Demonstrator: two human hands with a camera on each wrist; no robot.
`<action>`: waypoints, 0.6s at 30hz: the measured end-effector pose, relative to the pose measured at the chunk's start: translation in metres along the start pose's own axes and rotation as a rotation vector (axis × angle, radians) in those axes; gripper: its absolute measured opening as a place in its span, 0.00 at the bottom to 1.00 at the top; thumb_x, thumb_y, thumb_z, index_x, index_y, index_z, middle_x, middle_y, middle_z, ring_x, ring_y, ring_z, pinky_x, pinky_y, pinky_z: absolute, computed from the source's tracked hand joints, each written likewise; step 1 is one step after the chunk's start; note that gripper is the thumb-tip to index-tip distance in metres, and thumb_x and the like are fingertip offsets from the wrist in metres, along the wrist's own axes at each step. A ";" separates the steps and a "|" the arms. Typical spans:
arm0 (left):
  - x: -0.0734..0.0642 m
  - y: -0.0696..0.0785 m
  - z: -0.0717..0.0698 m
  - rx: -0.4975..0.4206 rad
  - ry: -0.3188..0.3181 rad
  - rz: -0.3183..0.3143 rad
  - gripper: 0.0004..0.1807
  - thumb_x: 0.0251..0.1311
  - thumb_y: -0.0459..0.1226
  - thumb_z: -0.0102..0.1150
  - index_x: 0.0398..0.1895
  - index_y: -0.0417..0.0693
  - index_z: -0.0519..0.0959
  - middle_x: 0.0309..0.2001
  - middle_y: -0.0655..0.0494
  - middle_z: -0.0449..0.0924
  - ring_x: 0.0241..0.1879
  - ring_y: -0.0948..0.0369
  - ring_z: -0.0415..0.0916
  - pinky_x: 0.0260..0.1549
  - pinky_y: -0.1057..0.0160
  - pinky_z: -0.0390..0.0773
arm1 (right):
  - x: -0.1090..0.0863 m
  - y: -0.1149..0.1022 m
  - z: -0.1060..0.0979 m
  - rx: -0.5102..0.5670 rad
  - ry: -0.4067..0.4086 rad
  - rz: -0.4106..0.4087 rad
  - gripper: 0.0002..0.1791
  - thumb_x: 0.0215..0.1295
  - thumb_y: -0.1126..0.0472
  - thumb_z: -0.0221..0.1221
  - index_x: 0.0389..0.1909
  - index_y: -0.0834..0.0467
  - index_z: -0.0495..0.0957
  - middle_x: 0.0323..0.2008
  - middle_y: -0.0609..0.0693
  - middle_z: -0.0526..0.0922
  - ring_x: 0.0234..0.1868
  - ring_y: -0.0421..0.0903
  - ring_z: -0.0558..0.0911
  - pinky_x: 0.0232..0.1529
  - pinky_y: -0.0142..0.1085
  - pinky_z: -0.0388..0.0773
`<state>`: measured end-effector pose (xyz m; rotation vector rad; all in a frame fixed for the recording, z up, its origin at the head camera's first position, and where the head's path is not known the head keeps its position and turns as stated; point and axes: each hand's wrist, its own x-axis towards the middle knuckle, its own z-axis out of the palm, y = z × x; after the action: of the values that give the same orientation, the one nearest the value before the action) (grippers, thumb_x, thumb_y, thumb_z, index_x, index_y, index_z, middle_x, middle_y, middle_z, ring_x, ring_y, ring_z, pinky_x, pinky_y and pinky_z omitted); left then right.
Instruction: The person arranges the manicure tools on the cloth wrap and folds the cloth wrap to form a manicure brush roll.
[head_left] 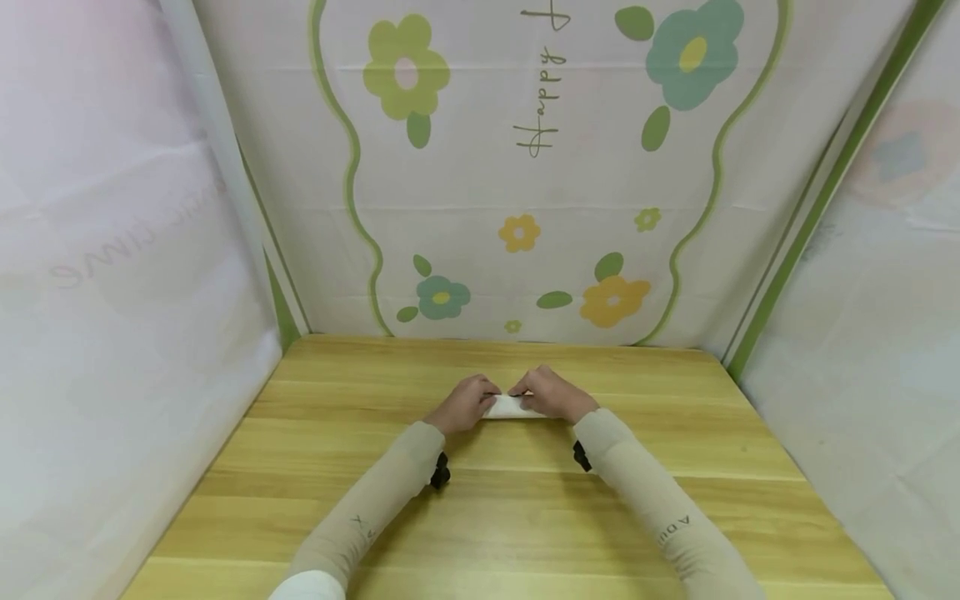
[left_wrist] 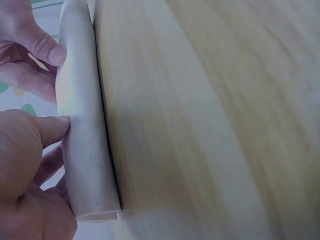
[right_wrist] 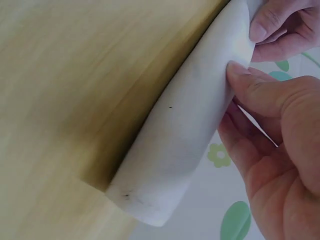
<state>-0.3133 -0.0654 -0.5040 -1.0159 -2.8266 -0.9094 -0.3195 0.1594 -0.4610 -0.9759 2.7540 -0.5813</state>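
A white sheet rolled into a tube (head_left: 506, 407) lies crosswise on the wooden table in front of me. In the left wrist view the roll (left_wrist: 86, 135) has a finely ribbed surface and a hollow end. A few small dark specks mark the roll (right_wrist: 175, 120) in the right wrist view. My left hand (head_left: 465, 406) pinches its far edge left of the middle, thumb on top. Just to the right, my right hand (head_left: 557, 395) pinches the same edge, its thumb (right_wrist: 242, 75) pressing on the white surface. The fingertips beneath are partly hidden.
The wooden table (head_left: 495, 517) reaches back to a white cloth wall (head_left: 450, 183) printed with flowers. White cloth panels stand at the left (head_left: 127, 333) and right (head_left: 862, 350). A black wrist device (head_left: 440, 472) sits under the left sleeve, another (head_left: 582, 456) by the right.
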 end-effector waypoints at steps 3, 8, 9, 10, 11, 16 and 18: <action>0.001 -0.001 0.001 0.007 -0.004 -0.004 0.13 0.78 0.31 0.55 0.57 0.35 0.84 0.54 0.42 0.84 0.53 0.49 0.82 0.54 0.53 0.84 | 0.000 0.005 0.003 0.013 0.011 -0.010 0.15 0.72 0.70 0.64 0.57 0.62 0.86 0.57 0.61 0.88 0.51 0.52 0.90 0.46 0.37 0.88; -0.001 -0.001 0.001 -0.003 -0.009 -0.020 0.13 0.78 0.31 0.54 0.57 0.35 0.84 0.54 0.41 0.83 0.54 0.49 0.82 0.55 0.53 0.84 | 0.000 0.007 0.006 0.045 0.012 -0.018 0.15 0.73 0.69 0.63 0.58 0.62 0.86 0.56 0.60 0.88 0.51 0.51 0.90 0.46 0.37 0.88; -0.002 -0.001 0.001 -0.005 -0.009 -0.024 0.13 0.78 0.31 0.54 0.57 0.35 0.84 0.54 0.42 0.83 0.54 0.49 0.82 0.55 0.53 0.84 | 0.000 0.008 0.006 0.048 0.009 -0.022 0.15 0.73 0.69 0.63 0.58 0.61 0.86 0.56 0.59 0.89 0.51 0.51 0.90 0.47 0.37 0.88; -0.002 -0.001 0.000 -0.007 -0.007 -0.027 0.13 0.78 0.31 0.54 0.57 0.35 0.84 0.54 0.41 0.83 0.54 0.49 0.82 0.55 0.53 0.84 | -0.001 0.009 0.006 0.051 0.006 -0.026 0.16 0.74 0.68 0.63 0.59 0.61 0.86 0.57 0.59 0.89 0.52 0.50 0.90 0.47 0.38 0.88; -0.002 0.000 0.000 -0.008 -0.005 -0.030 0.13 0.78 0.31 0.54 0.57 0.35 0.84 0.54 0.41 0.83 0.53 0.49 0.82 0.54 0.53 0.84 | -0.001 0.010 0.005 0.057 0.003 -0.030 0.16 0.74 0.68 0.63 0.60 0.61 0.85 0.57 0.58 0.88 0.52 0.51 0.90 0.48 0.39 0.87; -0.002 -0.001 -0.002 -0.003 0.006 -0.009 0.13 0.78 0.31 0.55 0.56 0.36 0.84 0.53 0.42 0.84 0.52 0.50 0.82 0.53 0.53 0.84 | -0.007 0.016 -0.002 0.071 -0.015 -0.033 0.21 0.78 0.65 0.59 0.68 0.64 0.78 0.65 0.60 0.83 0.62 0.56 0.85 0.58 0.47 0.85; -0.001 -0.002 -0.002 0.012 0.003 0.007 0.13 0.78 0.32 0.55 0.56 0.36 0.84 0.53 0.44 0.84 0.53 0.51 0.81 0.54 0.54 0.84 | -0.012 0.019 -0.007 0.067 -0.021 -0.016 0.23 0.80 0.62 0.58 0.70 0.66 0.75 0.67 0.61 0.81 0.67 0.59 0.82 0.63 0.51 0.82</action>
<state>-0.3139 -0.0682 -0.5032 -1.0214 -2.8211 -0.8912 -0.3230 0.1827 -0.4620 -0.9841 2.6926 -0.6575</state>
